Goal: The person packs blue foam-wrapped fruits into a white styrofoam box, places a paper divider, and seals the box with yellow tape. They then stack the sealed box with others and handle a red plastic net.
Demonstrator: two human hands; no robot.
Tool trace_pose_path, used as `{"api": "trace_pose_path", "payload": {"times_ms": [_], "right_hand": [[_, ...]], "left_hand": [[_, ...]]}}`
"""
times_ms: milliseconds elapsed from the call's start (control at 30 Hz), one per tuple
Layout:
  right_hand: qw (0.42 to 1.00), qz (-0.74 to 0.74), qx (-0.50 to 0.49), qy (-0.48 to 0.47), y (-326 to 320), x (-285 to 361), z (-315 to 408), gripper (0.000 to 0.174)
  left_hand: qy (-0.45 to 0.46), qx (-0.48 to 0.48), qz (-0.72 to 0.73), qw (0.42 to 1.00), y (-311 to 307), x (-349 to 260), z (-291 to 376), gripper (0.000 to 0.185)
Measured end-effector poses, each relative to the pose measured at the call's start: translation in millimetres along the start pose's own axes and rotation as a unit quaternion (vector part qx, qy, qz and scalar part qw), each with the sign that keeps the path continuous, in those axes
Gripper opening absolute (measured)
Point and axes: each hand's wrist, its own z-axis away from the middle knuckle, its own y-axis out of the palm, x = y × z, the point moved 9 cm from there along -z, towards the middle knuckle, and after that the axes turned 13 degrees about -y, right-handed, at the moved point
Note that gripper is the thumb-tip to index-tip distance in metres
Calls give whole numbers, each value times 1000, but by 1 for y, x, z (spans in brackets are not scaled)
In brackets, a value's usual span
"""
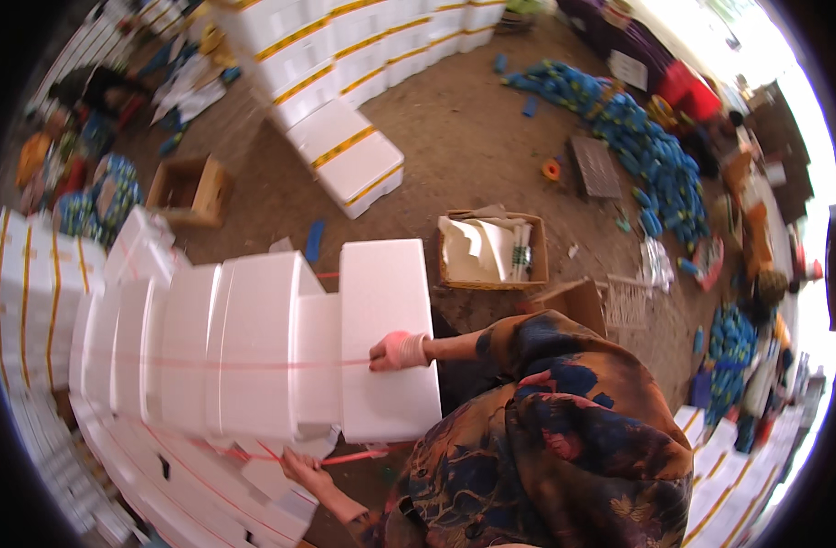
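Observation:
My right hand [394, 351], pinkish with a ribbed cuff at the wrist, is closed on a thin red plastic strap [253, 365] over the nearest white foam box [387, 274]. The strap runs left across a row of several white foam boxes [257, 342]. Below the row, my left hand [305, 470] is closed on a red strap beside the boxes' lower edge. Another stretch of red strap [363, 456] passes behind that hand towards my patterned jacket. Parts of the strap are hidden by the boxes, and its ends cannot be made out.
A taped foam box [349, 154] stands before a tall stack [363, 55]. An open carton [541, 253] with white sheets lies beyond my right arm. Further off are an empty carton [185, 188], a heap of blue-wrapped items [651, 151] and a bent-over person [99, 89].

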Motion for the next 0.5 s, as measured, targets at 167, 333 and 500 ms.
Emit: {"api": "trace_pose_path", "payload": {"times_ms": [167,333,500], "right_hand": [[997,23,-13,72,-11,-25,22,41],[990,-6,-72,124,-46,-61,68,39],[985,-53,-103,129,-73,-81,134,39]], "left_hand": [[33,52,-16,998,15,-26,50,32],[-75,216,42,973,44,3,93,29],[-104,388,112,909,91,41,160,27]]}}
